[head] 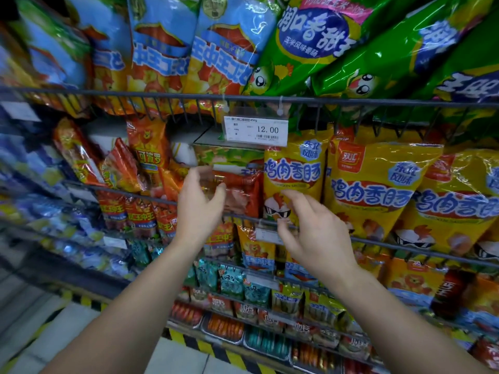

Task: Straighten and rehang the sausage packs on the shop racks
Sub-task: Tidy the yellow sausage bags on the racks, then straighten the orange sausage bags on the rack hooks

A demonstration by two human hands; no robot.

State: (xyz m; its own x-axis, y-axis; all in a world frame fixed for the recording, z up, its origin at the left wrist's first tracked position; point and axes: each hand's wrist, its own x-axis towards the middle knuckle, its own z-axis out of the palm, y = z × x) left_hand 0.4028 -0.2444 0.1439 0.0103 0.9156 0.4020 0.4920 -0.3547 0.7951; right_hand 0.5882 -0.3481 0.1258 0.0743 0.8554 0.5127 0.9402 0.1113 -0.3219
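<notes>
The wire rack (162,95) holds crowded packs. A red sausage pack (240,190) sits beside a yellow chicken-sausage pack (294,174), with a dark gap (186,122) above. The left hand (201,209) and right hand (316,230) hover there, fingers loose, empty.

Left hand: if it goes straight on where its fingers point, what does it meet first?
Probably the red and green sausage pack right before the left hand; depth is unclear, and they may touch now.

Single view, worn on my head, standing close to the wire racks (162,94). It faces forward with a slight downward tilt. The wide-angle lens bows the shelf lines. My left hand (198,209) and right hand (316,230) sit near centre, entering from 7 and 5 o'clock. The floor (175,357) shows at 6 to 8 o'clock.
</notes>
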